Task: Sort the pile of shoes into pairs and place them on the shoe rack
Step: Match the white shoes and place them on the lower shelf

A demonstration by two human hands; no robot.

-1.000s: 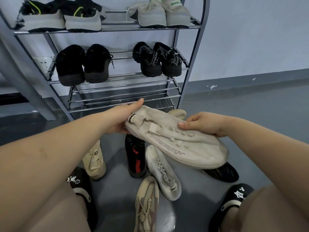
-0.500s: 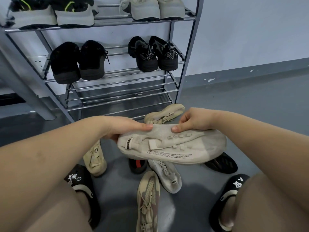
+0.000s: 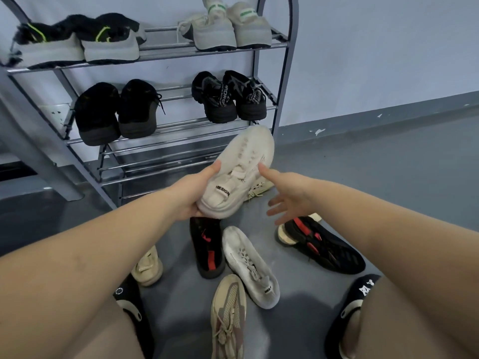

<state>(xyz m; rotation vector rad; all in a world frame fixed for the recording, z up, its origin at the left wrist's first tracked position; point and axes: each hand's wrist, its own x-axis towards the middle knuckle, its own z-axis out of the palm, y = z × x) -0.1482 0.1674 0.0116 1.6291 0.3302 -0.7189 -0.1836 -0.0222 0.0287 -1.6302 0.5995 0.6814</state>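
Grey floor (image 3: 388, 177), left hand (image 3: 189, 195) gripping knit sneaker (image 3: 241, 174)

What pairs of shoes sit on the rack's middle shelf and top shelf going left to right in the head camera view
Top shelf: black fuzzy pair with neon-green stripes → beige pair with green bands. Middle shelf: plain black pair → black lettered pair.

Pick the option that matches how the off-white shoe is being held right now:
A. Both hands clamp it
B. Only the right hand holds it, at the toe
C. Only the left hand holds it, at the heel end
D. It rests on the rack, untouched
C: the left hand keeps its grip on the heel end of the off-white shoe, while the right hand is open beside it, fingers spread.
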